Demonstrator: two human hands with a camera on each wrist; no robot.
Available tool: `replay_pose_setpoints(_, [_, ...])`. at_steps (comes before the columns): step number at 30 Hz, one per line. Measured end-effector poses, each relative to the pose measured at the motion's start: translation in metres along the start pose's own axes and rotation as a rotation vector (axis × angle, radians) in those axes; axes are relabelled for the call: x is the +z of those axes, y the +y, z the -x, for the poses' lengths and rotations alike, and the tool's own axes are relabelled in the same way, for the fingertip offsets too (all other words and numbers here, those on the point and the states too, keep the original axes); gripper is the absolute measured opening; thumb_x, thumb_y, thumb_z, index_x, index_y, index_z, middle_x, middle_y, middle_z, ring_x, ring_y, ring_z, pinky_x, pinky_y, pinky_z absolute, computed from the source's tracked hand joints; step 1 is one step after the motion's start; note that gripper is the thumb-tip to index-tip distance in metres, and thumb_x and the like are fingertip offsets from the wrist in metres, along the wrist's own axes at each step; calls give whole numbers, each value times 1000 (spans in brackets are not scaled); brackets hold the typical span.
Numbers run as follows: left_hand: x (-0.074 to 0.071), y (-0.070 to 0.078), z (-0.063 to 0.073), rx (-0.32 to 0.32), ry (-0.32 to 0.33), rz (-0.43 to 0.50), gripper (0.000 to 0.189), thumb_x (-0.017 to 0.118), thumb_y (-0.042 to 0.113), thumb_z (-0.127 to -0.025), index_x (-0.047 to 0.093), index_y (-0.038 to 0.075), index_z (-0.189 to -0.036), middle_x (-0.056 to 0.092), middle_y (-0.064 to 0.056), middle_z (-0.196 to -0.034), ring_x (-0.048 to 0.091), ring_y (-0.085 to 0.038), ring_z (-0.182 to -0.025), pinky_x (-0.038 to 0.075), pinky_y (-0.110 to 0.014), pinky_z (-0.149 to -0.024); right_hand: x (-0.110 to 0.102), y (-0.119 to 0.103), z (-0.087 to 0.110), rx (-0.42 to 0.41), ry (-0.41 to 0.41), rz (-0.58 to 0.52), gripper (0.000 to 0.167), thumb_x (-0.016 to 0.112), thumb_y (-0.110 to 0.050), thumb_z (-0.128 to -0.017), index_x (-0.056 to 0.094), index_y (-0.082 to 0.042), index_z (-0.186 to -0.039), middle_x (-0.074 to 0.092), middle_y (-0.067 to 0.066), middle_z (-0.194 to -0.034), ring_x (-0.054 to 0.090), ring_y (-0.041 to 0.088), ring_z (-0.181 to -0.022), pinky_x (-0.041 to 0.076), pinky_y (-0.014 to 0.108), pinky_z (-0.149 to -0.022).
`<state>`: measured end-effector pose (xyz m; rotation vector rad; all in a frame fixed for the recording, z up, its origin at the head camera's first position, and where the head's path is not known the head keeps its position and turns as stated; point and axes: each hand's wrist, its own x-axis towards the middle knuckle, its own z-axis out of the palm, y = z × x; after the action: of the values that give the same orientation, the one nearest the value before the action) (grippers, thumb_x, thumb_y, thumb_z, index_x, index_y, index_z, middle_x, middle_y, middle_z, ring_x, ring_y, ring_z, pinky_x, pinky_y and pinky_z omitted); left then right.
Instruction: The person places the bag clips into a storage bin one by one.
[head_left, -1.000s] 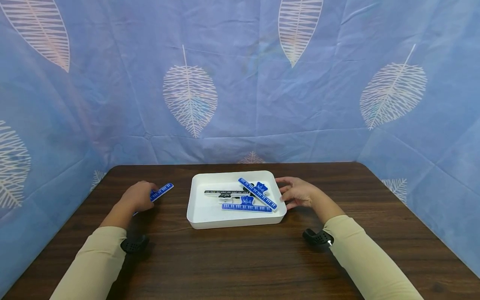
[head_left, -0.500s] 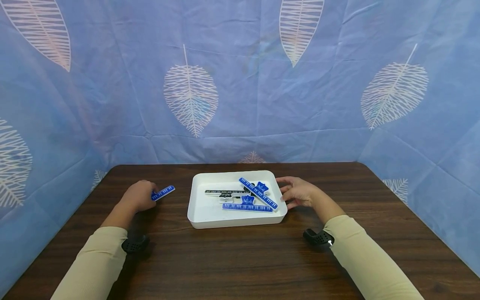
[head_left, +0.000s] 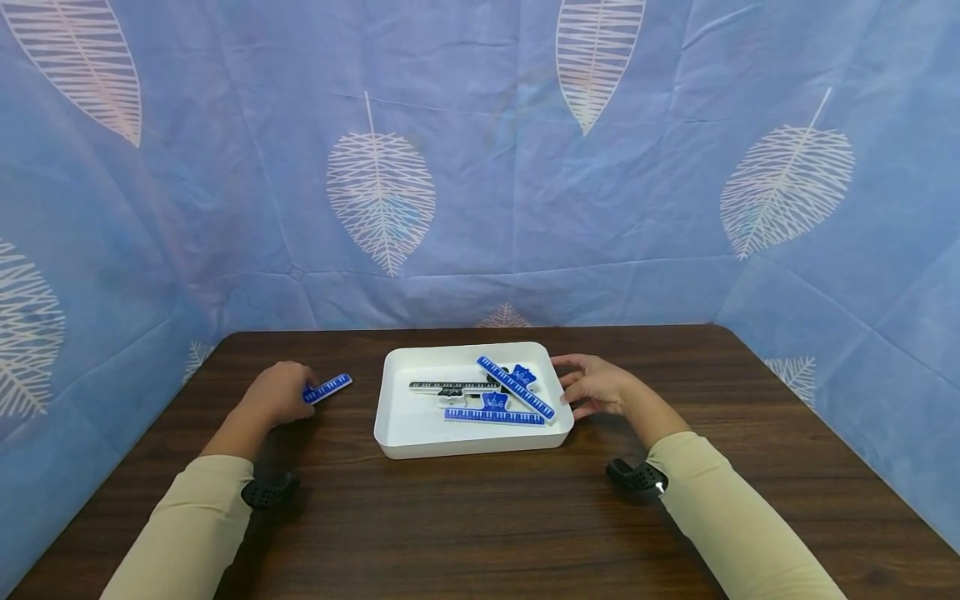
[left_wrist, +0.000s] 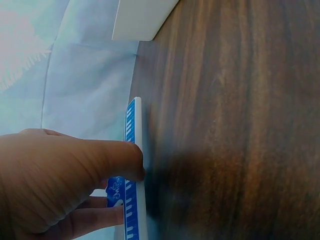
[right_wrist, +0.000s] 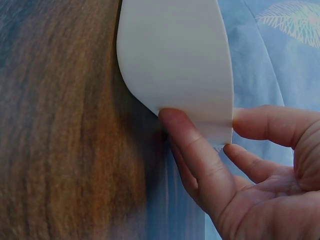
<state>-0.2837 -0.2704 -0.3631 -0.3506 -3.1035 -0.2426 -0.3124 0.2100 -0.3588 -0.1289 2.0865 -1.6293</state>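
At the table's left side, my left hand [head_left: 277,393] pinches a blue clip [head_left: 327,388] printed with white piano keys. The left wrist view shows my thumb across the clip's long bar [left_wrist: 131,212], with fingers behind near its blue lettered tab [left_wrist: 115,189]. The clip's near end is hidden by the hand in the head view. My right hand [head_left: 596,385] touches the outer right wall of a white tray [head_left: 397,442], fingers spread over wall and rim [right_wrist: 225,75]. Inside the tray lie two blue clips, one flat [head_left: 495,416] and one slanted [head_left: 515,387], plus a black-and-white clip [head_left: 454,387].
The dark wooden table [head_left: 450,525] extends in front of the tray and to both sides. A blue cloth [head_left: 480,208] with white leaf prints hangs behind it. A black band [head_left: 268,489] is on each wrist.
The clip in my left hand has turned slightly, its far end dropping a little and its near end passing out of sight behind the hand. My right hand and the tray stay put.
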Motion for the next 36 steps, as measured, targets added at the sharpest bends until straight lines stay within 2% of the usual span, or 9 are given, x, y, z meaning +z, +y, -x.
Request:
replay_pose_setpoints(9, [-7, 2, 0, -3, -9, 22, 30, 79, 9, -73, 71, -4, -99, 68, -16, -94, 63, -27, -81, 55, -49, -76, 1, 0, 0, -1, 9, -4, 83, 61, 17, -81, 23, -2, -152, 48, 31, -133, 65, 33, -98, 58, 49, -76])
replay_pose_setpoints(21, [-19, 12, 2, -5, 26, 29, 32, 80, 11, -72, 72, -2, -100, 68, -17, -94, 63, -28, -79, 55, -53, -79, 0, 0, 0, -5, 8, 2, 83, 60, 17, -82, 21, -2, -153, 48, 32, -134, 66, 32, -97, 59, 49, -74])
replay_pose_setpoints(36, [-35, 38, 4, 103, 82, -4, 27, 80, 9, -70, 73, 0, -95, 68, -12, -88, 61, -24, -75, 56, -46, -72, 0, 1, 0, -5, 6, 1, 83, 61, 16, -81, 22, -2, -153, 47, 33, -134, 65, 33, -99, 58, 50, -76])
